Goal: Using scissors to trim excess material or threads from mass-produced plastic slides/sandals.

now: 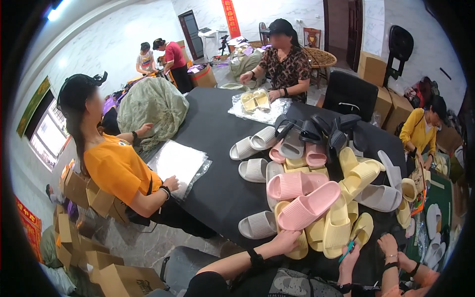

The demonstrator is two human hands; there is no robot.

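My left hand is closed on the edge of a yellow slipper at the near side of the pile. In my right hand is a pair of teal thread snips, its tip pointing up beside another yellow slipper. Two pink slippers lie on top of the heap, just beyond my left hand. A grey slipper rests left of it. More yellow slippers lie between my two hands, partly overlapping.
Black slippers sit at the pile's far side on the dark table. A co-worker's hand is right of mine. At left, a person in orange touches white plastic bags; across, another handles bagged yellow slippers. Cardboard boxes stand lower left.
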